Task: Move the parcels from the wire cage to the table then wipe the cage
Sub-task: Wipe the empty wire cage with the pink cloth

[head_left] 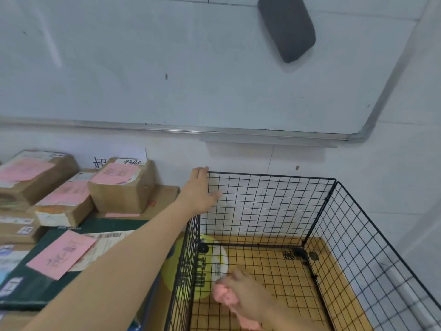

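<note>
A black wire cage [329, 211] stands at the lower right, open at the top, with no parcels inside. My left hand [199, 191] grips the cage's back left top corner, thumb against the back mesh. My right hand [243, 291] is low inside the cage, holding a bunched pink cloth [225, 296] near the left wall and the wire floor. Brown cardboard parcels [124, 185] with pink notes are piled on the table [152, 292] to the left, on top of a dark green box [35, 283].
A whiteboard [191, 68] hangs on the wall behind, with a dark grey eraser [286, 27] stuck to it. A yellow and white round sign [214, 256] lies under the cage's left side. The white wall is close on the right.
</note>
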Action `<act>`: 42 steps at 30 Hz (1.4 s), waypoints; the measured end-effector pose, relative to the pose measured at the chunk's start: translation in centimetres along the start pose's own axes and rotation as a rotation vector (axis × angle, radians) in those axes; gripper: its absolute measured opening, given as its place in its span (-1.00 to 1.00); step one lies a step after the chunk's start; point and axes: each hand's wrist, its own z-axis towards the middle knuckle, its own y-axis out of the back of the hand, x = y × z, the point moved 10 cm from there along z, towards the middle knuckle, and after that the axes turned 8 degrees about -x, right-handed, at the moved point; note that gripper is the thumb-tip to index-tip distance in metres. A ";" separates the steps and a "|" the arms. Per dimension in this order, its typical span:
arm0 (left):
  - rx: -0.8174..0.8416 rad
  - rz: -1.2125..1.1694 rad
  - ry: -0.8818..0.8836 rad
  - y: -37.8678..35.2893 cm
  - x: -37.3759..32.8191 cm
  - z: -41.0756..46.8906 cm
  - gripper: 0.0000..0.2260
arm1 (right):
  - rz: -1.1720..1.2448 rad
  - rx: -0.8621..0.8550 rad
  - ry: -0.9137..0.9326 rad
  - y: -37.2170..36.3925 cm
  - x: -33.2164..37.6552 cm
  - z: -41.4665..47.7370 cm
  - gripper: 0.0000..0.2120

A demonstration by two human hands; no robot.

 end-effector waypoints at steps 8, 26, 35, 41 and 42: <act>-0.027 -0.106 0.086 0.1 0.8 0.1 -0.33 | 0.032 -0.578 0.103 14.7 1.2 6.2 -0.53; 0.095 -0.236 0.263 -0.2 1.1 -4.7 0.02 | -0.317 -0.803 0.096 23.3 1.0 8.2 -0.61; 0.039 -0.148 0.247 0.5 1.0 -5.3 0.08 | -0.310 -0.783 0.098 24.5 1.9 7.4 -0.62; -0.010 -0.036 0.243 1.4 0.9 -5.8 0.01 | -0.410 -0.669 0.196 24.1 1.9 7.7 -0.63; -0.013 0.005 0.241 1.5 0.8 -6.0 0.01 | -0.429 -0.643 0.232 24.0 2.0 7.6 -0.63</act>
